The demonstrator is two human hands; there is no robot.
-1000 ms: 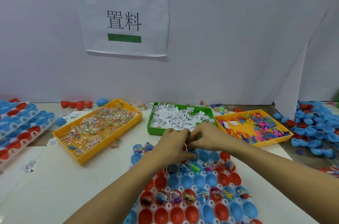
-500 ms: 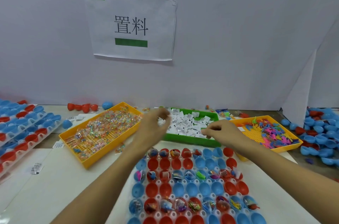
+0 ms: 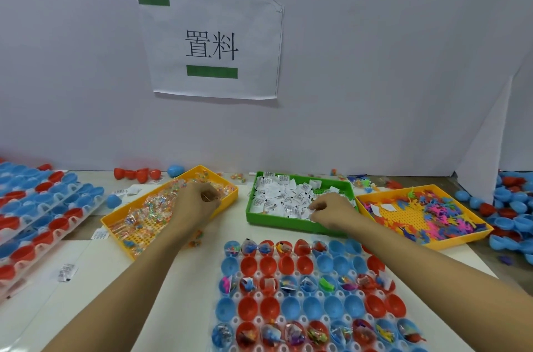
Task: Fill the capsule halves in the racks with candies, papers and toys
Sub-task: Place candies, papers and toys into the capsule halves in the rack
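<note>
The left hand (image 3: 196,201) reaches into the yellow candy tray (image 3: 121,225) at about ten o'clock from the front rack (image 3: 305,294), its fingers (image 3: 212,196) curled down among the wrapped candies (image 3: 150,207); whether they have hold of one cannot be told. The right hand (image 3: 331,209) sits over the near edge of the green tray (image 3: 277,220) at twelve o'clock, fingers bent inward and touching the folded white papers (image 3: 285,196), though a firm pinch on any one paper is not clear. A second yellow tray (image 3: 458,239) lies at two o'clock, holding bright plastic toys (image 3: 441,213). The front rack lies on the bench (image 3: 95,294) between the two forearms, packed with red and blue capsule halves (image 3: 268,307): the far row, the third row and the nearest full row carry bits of candy, paper or toy, while the rows between them show bare cups. At nine o'clock, more racks (image 3: 37,216) of red and blue halves are stacked along the bench edge. Loose blue and red halves (image 3: 516,207) are heaped at three o'clock beside a white partition. A few red halves and one blue one rest against the back wall at eleven o'clock. A white sign (image 3: 212,44) with two green bars and printed characters hangs on the wall above.
</note>
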